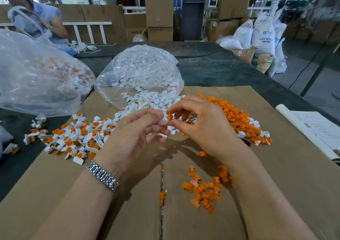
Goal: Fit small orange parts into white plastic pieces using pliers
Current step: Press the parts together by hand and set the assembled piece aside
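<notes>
My left hand (pixel 137 129) pinches a small white plastic piece (pixel 164 122) above the cardboard sheet. My right hand (pixel 202 124) pinches a small orange part (pixel 169 116) right against that white piece, so the two hands meet at their fingertips. Behind my hands, loose white pieces (pixel 147 100) spill out of an open clear bag (pixel 139 74). A heap of orange parts (pixel 239 118) lies to the right. Fitted white-and-orange pieces (pixel 77 138) are piled at the left. No pliers are in view.
A cardboard sheet (pixel 276 193) covers the dark table, with scattered orange parts (pixel 206 190) near me. A big clear bag (pixel 36 78) of fitted pieces sits at the left. Papers (pixel 316 129) lie at the right edge. Another person (pixel 36 13) works at the far left.
</notes>
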`<state>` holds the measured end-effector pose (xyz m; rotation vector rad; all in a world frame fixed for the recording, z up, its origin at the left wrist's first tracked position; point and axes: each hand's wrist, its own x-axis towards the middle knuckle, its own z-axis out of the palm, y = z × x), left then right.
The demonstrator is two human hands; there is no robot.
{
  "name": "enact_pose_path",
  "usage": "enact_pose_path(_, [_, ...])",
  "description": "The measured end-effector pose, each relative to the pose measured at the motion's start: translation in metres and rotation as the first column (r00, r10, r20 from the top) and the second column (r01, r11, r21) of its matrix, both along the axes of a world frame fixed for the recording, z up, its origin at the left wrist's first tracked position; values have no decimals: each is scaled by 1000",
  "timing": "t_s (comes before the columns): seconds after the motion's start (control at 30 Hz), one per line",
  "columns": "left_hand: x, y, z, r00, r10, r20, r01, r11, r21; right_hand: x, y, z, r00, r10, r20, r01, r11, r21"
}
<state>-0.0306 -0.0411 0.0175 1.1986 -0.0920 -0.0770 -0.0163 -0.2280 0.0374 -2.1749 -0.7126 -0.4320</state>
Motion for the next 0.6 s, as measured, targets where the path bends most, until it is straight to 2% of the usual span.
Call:
enact_pose_path(0.3, [1,2,-3,998,57,18,-59,993,100,-1,8,-3,1000,-1,24,3,997,-73])
enact_pose_path(0.43, [1,2,-2,998,56,-25,-54,997,60,0,0,0,995,2,-103,-10,997,-72])
enact_pose_path(0.5, [2,3,-1,997,59,-43,-57,997,45,7,-11,0,968,-176,-179,156,980,-120])
enact_pose_path(0.57, [2,5,-2,997,57,-57,-55,998,35,15,-26,-5,856,-470,-213,387,858,-338])
enact_pose_path(0.6, [3,6,-2,996,59,-63,-57,998,25,19,-33,-9,780,-580,-235,436,773,-461])
